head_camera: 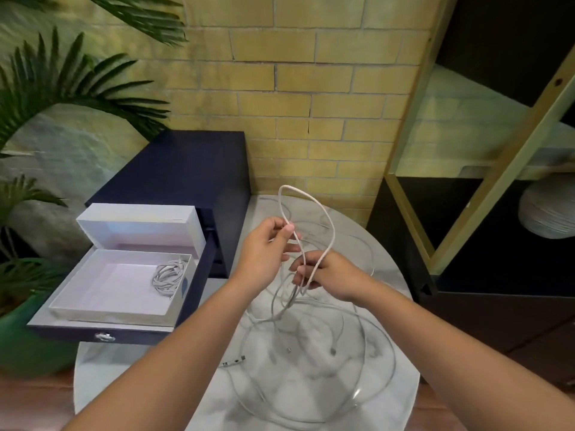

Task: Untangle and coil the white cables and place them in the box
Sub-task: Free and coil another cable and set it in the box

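A white cable (pixel 330 222) rises in a tall loop above both hands over the round marble table (pixel 401 387). My left hand (pixel 264 250) pinches one strand of the loop between thumb and fingers. My right hand (pixel 326 273), just below and to the right, grips the loop's lower strands. More tangled white cables (pixel 311 334) lie in loose rings on the table beneath, with plug ends (pixel 236 360) showing. An open white box (pixel 93 301) sits to the left on a pulled-out dark drawer; one coiled cable (pixel 168 275) lies in its right corner.
The box lid (pixel 137 227) stands upright behind the box. A dark navy cabinet (pixel 186 169) holds the drawer (pixel 93 332). Palm fronds (pixel 62 88) and a green pot (pixel 18 343) crowd the left. A shelf unit (pixel 485 181) with a ribbed vase (pixel 547 209) stands right.
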Motion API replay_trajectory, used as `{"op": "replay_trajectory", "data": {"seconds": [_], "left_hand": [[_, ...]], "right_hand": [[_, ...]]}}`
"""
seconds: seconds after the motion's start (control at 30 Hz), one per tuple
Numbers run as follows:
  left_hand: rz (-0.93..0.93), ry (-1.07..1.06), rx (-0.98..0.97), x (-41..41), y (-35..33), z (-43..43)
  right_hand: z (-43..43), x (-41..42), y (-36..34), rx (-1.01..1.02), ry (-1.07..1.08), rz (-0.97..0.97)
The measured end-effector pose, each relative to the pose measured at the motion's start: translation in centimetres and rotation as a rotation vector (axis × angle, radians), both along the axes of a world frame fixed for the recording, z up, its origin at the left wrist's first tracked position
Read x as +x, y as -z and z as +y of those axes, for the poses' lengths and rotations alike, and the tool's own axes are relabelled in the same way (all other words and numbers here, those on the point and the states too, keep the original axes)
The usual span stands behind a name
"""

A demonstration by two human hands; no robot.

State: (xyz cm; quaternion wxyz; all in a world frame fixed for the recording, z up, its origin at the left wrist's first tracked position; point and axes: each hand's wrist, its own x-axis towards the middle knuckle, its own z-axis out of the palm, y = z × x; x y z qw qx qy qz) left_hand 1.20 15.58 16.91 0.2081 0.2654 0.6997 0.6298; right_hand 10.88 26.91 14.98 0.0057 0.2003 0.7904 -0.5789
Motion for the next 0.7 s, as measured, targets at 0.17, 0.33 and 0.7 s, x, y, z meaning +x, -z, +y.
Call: {"op": "replay_trajectory", "data": {"seconds": [0.17,0.33,0.7], "left_hand": [[0.088,0.107,-0.275,-0.6,4.5,-1.4],[0.2,0.37,-0.662,-0.2,9.8,-3.2],[0.308,0.13,-0.692,-2.9,10.7,-2.9]], "right_hand": [[1.2,-0.2,-0.6,-0.084,0.145,0.141],[2.2,-0.3,-1.9,-0.047,0.18,0.208],[3.8,0.4,-4.2,0.161,0.377,0.353]]}}
